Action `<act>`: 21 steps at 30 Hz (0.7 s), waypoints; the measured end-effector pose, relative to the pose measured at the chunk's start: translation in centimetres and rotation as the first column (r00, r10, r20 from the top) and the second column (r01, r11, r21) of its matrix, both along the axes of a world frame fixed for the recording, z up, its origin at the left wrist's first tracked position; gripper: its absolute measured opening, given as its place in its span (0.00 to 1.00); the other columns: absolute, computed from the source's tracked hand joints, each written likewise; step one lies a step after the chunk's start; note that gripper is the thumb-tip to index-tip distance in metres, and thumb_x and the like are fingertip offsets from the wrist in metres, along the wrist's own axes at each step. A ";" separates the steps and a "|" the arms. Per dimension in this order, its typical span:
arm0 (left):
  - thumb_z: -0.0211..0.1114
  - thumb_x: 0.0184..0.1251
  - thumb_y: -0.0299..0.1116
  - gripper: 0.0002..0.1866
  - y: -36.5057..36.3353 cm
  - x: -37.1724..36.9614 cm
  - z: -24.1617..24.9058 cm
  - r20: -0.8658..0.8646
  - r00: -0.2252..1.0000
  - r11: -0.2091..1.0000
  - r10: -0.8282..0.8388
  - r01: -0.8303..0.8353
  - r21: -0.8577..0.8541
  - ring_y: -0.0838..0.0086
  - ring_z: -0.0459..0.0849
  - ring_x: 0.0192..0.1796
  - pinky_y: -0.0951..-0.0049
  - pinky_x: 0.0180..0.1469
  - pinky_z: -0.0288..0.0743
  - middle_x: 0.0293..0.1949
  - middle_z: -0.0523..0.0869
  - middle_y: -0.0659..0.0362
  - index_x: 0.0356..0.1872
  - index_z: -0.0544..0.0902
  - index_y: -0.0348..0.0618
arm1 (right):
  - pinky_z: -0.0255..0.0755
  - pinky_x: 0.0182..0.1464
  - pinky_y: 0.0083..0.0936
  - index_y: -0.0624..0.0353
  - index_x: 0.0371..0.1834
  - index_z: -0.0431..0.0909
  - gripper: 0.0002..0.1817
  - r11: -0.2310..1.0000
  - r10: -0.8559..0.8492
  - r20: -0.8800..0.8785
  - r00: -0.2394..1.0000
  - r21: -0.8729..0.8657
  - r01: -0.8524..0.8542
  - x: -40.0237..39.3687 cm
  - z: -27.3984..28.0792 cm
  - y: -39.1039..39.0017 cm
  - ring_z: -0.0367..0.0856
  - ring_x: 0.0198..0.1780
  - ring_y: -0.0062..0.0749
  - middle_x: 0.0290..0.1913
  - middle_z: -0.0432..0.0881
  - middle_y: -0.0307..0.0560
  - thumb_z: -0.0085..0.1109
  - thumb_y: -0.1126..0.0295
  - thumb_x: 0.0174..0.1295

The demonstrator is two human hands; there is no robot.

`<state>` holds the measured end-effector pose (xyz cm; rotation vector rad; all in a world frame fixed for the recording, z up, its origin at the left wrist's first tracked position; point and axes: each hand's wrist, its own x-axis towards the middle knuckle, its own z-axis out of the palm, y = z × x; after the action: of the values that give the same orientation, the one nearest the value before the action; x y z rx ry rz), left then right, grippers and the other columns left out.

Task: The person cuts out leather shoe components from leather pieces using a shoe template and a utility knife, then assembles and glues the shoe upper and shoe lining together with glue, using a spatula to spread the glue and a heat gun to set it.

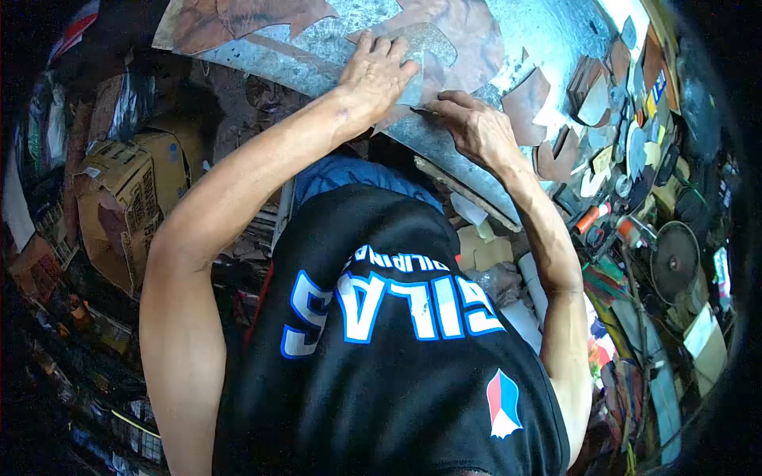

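Observation:
My left hand presses down with its fingers apart on a grey pattern piece that lies over a brown leather sheet. Just to the right, my right hand is closed around a thin dark pointed tool. Only the tool's tip shows, close to the near edge of the leather; the rest is hidden in my fingers. Both hands are over a metal-topped worktable. Another brown leather piece with a jagged outline lies left of my left hand.
Cut leather pieces and a stack of brown pieces lie to the right. Beyond them are orange spools, scraps and a round fan-like object. A cardboard box stands low on the left.

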<state>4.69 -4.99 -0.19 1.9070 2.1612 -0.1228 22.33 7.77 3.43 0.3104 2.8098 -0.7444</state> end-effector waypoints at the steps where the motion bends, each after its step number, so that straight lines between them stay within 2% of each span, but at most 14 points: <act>1: 0.70 0.58 0.35 0.25 0.1 -0.1 -0.1 0.010 1.000 1.000 0.002 -0.002 0.024 0.56 0.69 0.68 0.47 0.70 0.59 0.66 0.71 0.49 0.58 0.76 0.50 | 0.81 0.45 0.41 0.45 0.54 0.81 0.20 1.000 -0.012 -0.030 0.999 -0.027 0.011 0.5 -0.5 0.5 0.84 0.47 0.50 0.54 0.83 0.46 0.57 0.74 0.57; 2: 0.70 0.58 0.35 0.25 0.1 -0.1 -0.2 0.008 1.000 1.000 0.000 0.000 0.028 0.56 0.69 0.68 0.47 0.70 0.59 0.66 0.71 0.49 0.58 0.76 0.50 | 0.80 0.46 0.43 0.45 0.54 0.81 0.24 0.998 -0.024 -0.062 0.998 -0.051 0.021 1.0 -0.8 0.8 0.84 0.46 0.52 0.53 0.83 0.49 0.57 0.76 0.51; 3: 0.71 0.56 0.36 0.27 0.1 -0.2 -0.1 0.030 1.000 1.000 -0.009 0.008 0.019 0.56 0.69 0.68 0.48 0.70 0.60 0.66 0.71 0.48 0.59 0.76 0.49 | 0.80 0.46 0.43 0.45 0.54 0.81 0.24 0.999 -0.026 -0.070 0.997 -0.043 0.023 1.5 -1.0 1.0 0.84 0.46 0.52 0.53 0.83 0.49 0.57 0.76 0.51; 4: 0.71 0.55 0.37 0.28 0.1 -0.4 0.1 0.043 0.999 1.000 -0.022 0.021 0.017 0.55 0.69 0.68 0.48 0.70 0.60 0.65 0.71 0.47 0.59 0.76 0.49 | 0.80 0.45 0.43 0.45 0.54 0.81 0.24 0.997 -0.025 0.062 0.998 -0.071 0.030 2.1 -0.9 0.9 0.84 0.46 0.52 0.51 0.84 0.50 0.57 0.74 0.51; 5: 0.71 0.53 0.39 0.31 -0.6 0.2 -1.1 0.069 0.998 0.987 -0.005 -0.006 0.162 0.52 0.69 0.68 0.48 0.70 0.60 0.65 0.71 0.45 0.61 0.75 0.47 | 0.80 0.44 0.43 0.45 0.55 0.81 0.24 0.996 -0.027 0.154 0.988 -0.074 0.039 2.1 -1.0 1.5 0.84 0.45 0.53 0.50 0.85 0.52 0.57 0.73 0.52; 7: 0.66 0.56 0.39 0.33 0.0 1.3 0.2 -0.098 0.995 1.000 0.025 -0.026 -0.015 0.47 0.62 0.73 0.39 0.73 0.52 0.71 0.65 0.43 0.66 0.73 0.47 | 0.80 0.43 0.45 0.43 0.58 0.81 0.25 0.995 -0.030 -0.022 0.999 -0.094 0.028 3.0 -2.6 1.5 0.85 0.41 0.53 0.45 0.86 0.55 0.56 0.71 0.54; 8: 0.64 0.58 0.37 0.33 0.0 1.5 -1.9 -0.194 0.980 0.995 -0.043 0.024 -0.100 0.48 0.55 0.77 0.36 0.74 0.47 0.74 0.61 0.42 0.68 0.72 0.48 | 0.80 0.45 0.44 0.41 0.59 0.81 0.25 0.997 0.039 -0.040 0.998 -0.070 -0.042 3.2 -3.5 2.2 0.86 0.43 0.50 0.48 0.86 0.53 0.56 0.71 0.55; 9: 0.62 0.59 0.34 0.32 0.1 1.0 -0.6 -0.087 0.996 0.979 -0.022 0.004 -0.203 0.50 0.50 0.79 0.38 0.76 0.43 0.75 0.59 0.43 0.68 0.71 0.47 | 0.81 0.45 0.43 0.41 0.58 0.81 0.23 0.996 0.046 -0.152 0.987 -0.068 -0.057 2.7 -2.8 1.9 0.87 0.44 0.49 0.49 0.86 0.53 0.57 0.70 0.56; 10: 0.58 0.67 0.39 0.21 -0.6 1.4 -1.2 -0.097 0.995 0.998 0.016 -0.022 -0.058 0.50 0.64 0.72 0.40 0.74 0.47 0.71 0.66 0.47 0.60 0.78 0.51 | 0.82 0.44 0.42 0.43 0.56 0.81 0.20 0.999 0.006 0.082 0.997 -0.035 -0.003 2.0 -0.8 1.1 0.87 0.44 0.50 0.51 0.85 0.50 0.58 0.68 0.59; 11: 0.59 0.66 0.39 0.19 -0.5 1.2 0.7 -0.009 0.999 0.995 0.052 -0.052 -0.084 0.52 0.66 0.70 0.42 0.74 0.49 0.67 0.69 0.48 0.58 0.79 0.50 | 0.81 0.41 0.43 0.46 0.52 0.81 0.16 0.998 0.020 -0.119 0.993 -0.062 -0.027 2.0 -0.3 0.6 0.86 0.41 0.51 0.50 0.85 0.51 0.58 0.67 0.61; 12: 0.65 0.60 0.38 0.22 -0.9 1.1 0.9 -0.028 0.999 0.999 0.047 -0.046 0.025 0.52 0.68 0.68 0.44 0.73 0.51 0.65 0.71 0.46 0.56 0.80 0.49 | 0.80 0.39 0.45 0.48 0.49 0.81 0.13 0.998 0.022 0.042 0.999 -0.058 -0.020 1.6 0.1 0.6 0.86 0.39 0.51 0.49 0.85 0.48 0.57 0.66 0.62; 13: 0.65 0.60 0.38 0.22 -0.9 0.9 0.9 -0.046 0.998 0.998 0.041 -0.039 0.047 0.52 0.68 0.68 0.44 0.73 0.51 0.65 0.71 0.46 0.56 0.80 0.49 | 0.80 0.39 0.45 0.48 0.49 0.81 0.13 0.999 0.016 0.023 1.000 -0.036 -0.015 1.6 0.5 0.5 0.86 0.39 0.51 0.49 0.85 0.48 0.57 0.66 0.62; 15: 0.67 0.57 0.32 0.24 -0.7 0.8 1.0 0.172 0.983 0.997 0.066 -0.057 -0.057 0.48 0.65 0.70 0.40 0.72 0.50 0.67 0.67 0.40 0.57 0.77 0.42 | 0.79 0.38 0.46 0.49 0.47 0.80 0.11 0.999 0.034 -0.051 0.998 0.013 -0.034 2.4 1.0 -0.3 0.85 0.39 0.50 0.42 0.85 0.49 0.57 0.65 0.61; 21: 0.71 0.53 0.34 0.26 -0.2 0.3 -0.1 0.122 0.992 1.000 0.024 -0.025 0.004 0.50 0.69 0.65 0.42 0.69 0.54 0.62 0.71 0.43 0.55 0.79 0.45 | 0.76 0.45 0.41 0.44 0.57 0.77 0.24 0.988 -0.046 -0.078 0.996 0.145 0.057 5.1 -0.8 -5.3 0.78 0.45 0.49 0.44 0.74 0.49 0.56 0.73 0.55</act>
<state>4.96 -5.14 -0.27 1.8400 2.1061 0.0047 27.44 2.48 2.59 0.3890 2.9445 -0.5716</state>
